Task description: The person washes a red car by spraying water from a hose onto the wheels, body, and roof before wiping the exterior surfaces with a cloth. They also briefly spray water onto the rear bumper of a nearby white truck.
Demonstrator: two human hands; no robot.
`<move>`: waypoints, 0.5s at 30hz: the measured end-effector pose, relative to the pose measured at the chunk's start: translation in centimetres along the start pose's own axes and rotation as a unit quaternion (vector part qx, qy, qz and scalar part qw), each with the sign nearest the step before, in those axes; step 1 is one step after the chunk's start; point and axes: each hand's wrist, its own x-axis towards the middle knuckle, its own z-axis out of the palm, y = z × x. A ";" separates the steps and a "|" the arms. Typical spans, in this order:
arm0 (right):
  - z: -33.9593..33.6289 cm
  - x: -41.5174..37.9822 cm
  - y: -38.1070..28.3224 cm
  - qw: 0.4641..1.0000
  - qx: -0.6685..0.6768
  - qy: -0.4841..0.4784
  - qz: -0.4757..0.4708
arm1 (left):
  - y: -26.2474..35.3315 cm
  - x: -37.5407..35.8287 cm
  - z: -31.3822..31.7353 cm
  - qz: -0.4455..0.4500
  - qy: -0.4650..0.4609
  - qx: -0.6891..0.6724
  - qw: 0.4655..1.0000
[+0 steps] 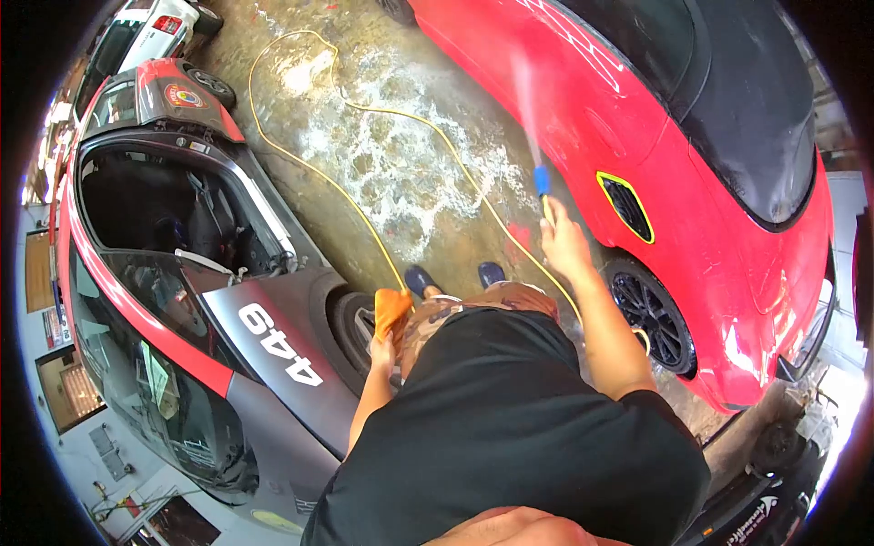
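My right hand [565,238] is wrapped round a hose spray nozzle with a blue tip [542,180]. A jet of water [524,96] leaves the tip and strikes the side of the red car [583,136]. The car's yellow-edged vent [626,207] and black front wheel [648,312] lie just right of that hand. Low at my left side, my left hand [383,353] grips an orange cloth [391,312], close to the wheel of the dark car numbered 449 [264,341].
A yellow hose [378,111] loops over the wet floor, where white suds [391,173] spread. The dark car stands on the left with its window opening uncovered. A white vehicle [157,32] is at the far upper left, and dark items [774,455] lie at lower right.
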 end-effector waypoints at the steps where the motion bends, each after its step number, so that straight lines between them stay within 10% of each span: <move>1: -0.8 0.2 -1.0 0.999 0.004 -0.049 0.002 | 0.4 1.6 -0.1 0.028 -0.014 -0.006 0.999; 15: 6.1 -1.1 -17.3 0.997 0.016 0.060 -0.043 | 8.9 21.8 -12.0 0.016 -0.166 0.110 0.980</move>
